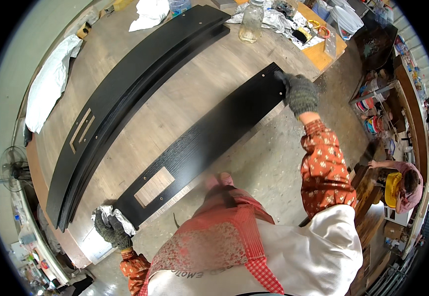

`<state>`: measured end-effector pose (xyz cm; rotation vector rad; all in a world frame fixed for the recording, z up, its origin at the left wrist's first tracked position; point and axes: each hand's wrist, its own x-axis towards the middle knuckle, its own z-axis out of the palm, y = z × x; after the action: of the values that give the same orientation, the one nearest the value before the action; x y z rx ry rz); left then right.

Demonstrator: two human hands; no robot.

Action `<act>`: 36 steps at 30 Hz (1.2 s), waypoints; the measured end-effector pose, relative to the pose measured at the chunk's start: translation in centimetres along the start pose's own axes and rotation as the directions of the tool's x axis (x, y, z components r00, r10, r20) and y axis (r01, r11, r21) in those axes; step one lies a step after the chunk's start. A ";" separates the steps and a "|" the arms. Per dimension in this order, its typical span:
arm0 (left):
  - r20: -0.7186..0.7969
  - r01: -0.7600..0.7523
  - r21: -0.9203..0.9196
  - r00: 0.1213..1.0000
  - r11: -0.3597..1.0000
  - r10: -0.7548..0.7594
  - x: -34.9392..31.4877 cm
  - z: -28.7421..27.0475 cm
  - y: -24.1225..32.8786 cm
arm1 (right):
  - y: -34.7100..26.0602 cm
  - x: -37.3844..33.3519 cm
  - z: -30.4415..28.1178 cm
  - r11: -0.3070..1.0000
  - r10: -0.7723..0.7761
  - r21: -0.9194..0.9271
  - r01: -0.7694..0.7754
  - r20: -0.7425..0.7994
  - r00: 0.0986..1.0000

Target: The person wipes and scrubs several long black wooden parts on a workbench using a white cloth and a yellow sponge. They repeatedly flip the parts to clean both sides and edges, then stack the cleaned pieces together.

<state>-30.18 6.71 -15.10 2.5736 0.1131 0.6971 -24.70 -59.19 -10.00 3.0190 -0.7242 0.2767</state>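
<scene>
A black wood-grained board (202, 143) with a rectangular cutout and small holes lies slantwise along the near side of the table. At its far right end, my right hand (300, 92) in a dark grey knitted glove has its fingers closed round the end edge. My left hand (111, 231), gloved alike, bunches a white cloth (120, 217) against the near left end of the same board. Beyond it rests a stack of similar curved black boards (138, 71), the top one with slots cut through it.
White cloths (51, 81) lie on the wood-patterned table (185, 89). A glass jar (251, 22) stands at the far edge, beside scissors (320, 29) and a yellow-black brush. At the far right, another person (408, 185) works near shelves; a fan (17, 170) stands left.
</scene>
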 end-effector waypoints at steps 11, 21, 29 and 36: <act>0.006 -0.004 -0.140 1.000 0.990 0.005 -0.5 -0.1 -3.6 | -8.2 -2.9 1.6 0.888 -0.450 -0.094 0.449 0.011 0.893; -0.021 -0.053 0.074 0.998 0.996 0.055 -0.4 -0.6 -0.1 | -12.3 -3.9 0.6 0.907 -0.421 0.109 0.407 0.215 0.881; -0.006 -0.072 0.112 0.997 0.991 0.073 0.2 -0.8 0.7 | -19.8 -9.4 -1.7 0.628 -0.770 0.279 0.726 0.092 0.631; -0.005 -0.104 0.144 0.994 0.984 0.106 0.5 -0.6 1.9 | -20.6 -12.1 -0.8 0.866 -0.501 0.141 0.480 0.226 0.836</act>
<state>-30.11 5.34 -13.52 2.7294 0.0324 0.7697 -26.13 -35.38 -11.05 3.2055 0.0887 -0.1084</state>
